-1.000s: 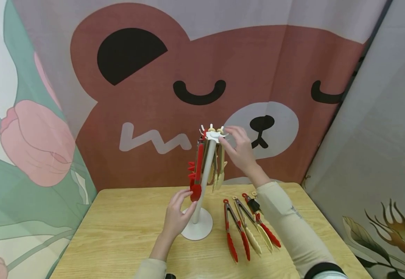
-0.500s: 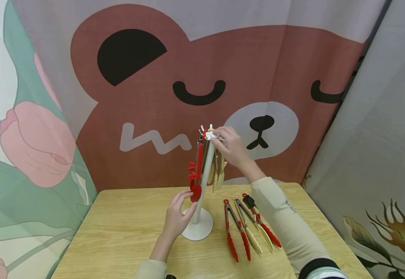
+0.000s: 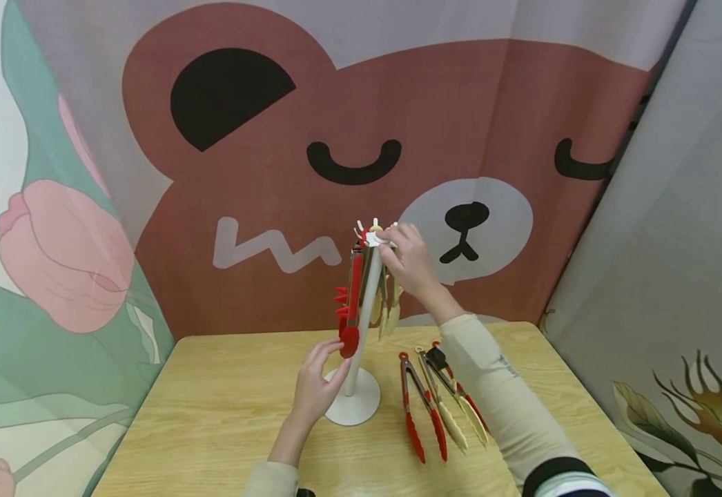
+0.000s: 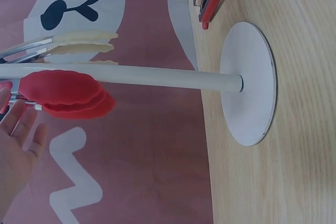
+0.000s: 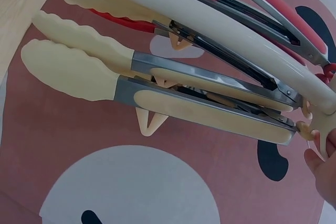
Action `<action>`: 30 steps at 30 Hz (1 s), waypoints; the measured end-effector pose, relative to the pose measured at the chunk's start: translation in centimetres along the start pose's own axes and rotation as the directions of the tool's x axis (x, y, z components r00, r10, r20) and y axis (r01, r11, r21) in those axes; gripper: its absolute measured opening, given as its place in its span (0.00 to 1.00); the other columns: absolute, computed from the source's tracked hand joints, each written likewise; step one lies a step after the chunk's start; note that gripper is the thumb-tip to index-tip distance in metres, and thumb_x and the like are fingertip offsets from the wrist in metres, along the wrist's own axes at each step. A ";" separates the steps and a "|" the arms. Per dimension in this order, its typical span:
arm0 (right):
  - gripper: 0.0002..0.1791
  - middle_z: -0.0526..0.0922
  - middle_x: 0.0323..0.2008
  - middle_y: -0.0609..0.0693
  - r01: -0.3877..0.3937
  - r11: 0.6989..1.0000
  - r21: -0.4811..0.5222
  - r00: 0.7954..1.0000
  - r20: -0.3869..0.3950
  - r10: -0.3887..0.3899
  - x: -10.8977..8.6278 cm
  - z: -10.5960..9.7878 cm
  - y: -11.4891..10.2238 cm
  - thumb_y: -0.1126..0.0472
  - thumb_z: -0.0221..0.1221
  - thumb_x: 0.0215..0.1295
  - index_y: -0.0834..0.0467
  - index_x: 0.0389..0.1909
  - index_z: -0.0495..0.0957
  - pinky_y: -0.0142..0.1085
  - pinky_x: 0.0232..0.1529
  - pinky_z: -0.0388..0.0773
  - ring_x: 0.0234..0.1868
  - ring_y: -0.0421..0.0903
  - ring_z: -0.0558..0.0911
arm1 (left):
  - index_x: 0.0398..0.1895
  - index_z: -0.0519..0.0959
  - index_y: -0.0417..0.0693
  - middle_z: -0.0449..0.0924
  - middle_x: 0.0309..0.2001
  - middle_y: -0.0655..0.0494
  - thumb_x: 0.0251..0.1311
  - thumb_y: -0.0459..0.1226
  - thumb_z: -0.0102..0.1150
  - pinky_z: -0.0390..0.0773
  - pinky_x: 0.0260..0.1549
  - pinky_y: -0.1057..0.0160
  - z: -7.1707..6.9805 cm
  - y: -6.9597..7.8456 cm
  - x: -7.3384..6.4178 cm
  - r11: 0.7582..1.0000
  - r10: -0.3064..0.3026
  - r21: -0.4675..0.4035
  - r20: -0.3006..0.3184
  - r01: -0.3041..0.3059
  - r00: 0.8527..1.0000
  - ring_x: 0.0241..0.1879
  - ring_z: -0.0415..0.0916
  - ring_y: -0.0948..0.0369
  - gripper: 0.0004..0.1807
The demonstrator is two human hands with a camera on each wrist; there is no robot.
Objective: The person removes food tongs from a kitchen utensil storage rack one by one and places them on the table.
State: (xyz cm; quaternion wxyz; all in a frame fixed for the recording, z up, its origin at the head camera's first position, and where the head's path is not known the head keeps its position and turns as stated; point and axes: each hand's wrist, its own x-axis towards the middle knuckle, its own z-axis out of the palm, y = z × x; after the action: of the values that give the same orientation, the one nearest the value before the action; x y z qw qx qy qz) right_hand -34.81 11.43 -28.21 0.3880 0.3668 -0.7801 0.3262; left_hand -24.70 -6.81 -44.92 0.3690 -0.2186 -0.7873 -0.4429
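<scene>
A white utensil stand (image 3: 361,359) rises from its round base (image 4: 249,85), with several tongs hung from its top. My right hand (image 3: 413,262) pinches a hook at the stand's top between thumb and fingers; in the right wrist view only its fingertips (image 5: 323,171) show. Beside those fingertips hang cream-tipped tongs (image 5: 68,69). My left hand (image 3: 317,383) is held low on the left, fingers and thumb spread, fingertips right at the red tip of the hanging red tongs (image 3: 349,342). In the left wrist view, that hand (image 4: 16,150) lies just below the red tips (image 4: 68,93).
Red tongs (image 3: 407,407) and cream tongs (image 3: 454,424) lie on the wooden table (image 3: 230,407) right of the base. A black piece (image 3: 437,357) and more red tongs are partly hidden behind my right sleeve (image 3: 491,373). A bear-patterned curtain (image 3: 255,193) hangs behind.
My right hand has moved left onto the stand's top, and its thumb and fingers have come together there. The left hand stays at the red tongs' tip.
</scene>
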 end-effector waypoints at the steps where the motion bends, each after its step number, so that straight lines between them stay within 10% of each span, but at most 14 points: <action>1: 0.19 0.75 0.34 0.57 0.001 1.000 0.002 1.000 -0.006 -0.001 0.0 0.1 0.0 0.58 0.44 0.59 0.66 0.39 0.79 0.43 0.35 0.65 0.35 0.51 0.69 | 0.40 0.78 0.37 0.76 0.45 0.47 0.48 0.33 0.62 0.70 0.44 0.49 0.0 0.0 0.0 1.000 -0.005 -0.003 0.001 0.005 1.000 0.47 0.71 0.53 0.14; 30: 0.20 0.73 0.30 0.57 -0.018 1.000 0.017 0.999 -0.042 0.019 -0.1 0.1 -0.4 0.58 0.42 0.57 0.67 0.37 0.78 0.42 0.32 0.63 0.32 0.51 0.67 | 0.50 0.69 0.32 0.72 0.46 0.41 0.54 0.36 0.58 0.70 0.37 0.46 1.0 -0.4 1.8 0.974 -0.213 -0.076 0.029 0.215 0.977 0.45 0.68 0.47 0.22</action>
State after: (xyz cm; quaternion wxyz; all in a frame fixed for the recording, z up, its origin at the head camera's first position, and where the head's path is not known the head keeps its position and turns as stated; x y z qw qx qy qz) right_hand -34.48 11.17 -28.21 0.3984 0.3557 -0.7724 0.3437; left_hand -26.46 -6.09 -44.06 0.3023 -0.1515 -0.7919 -0.5085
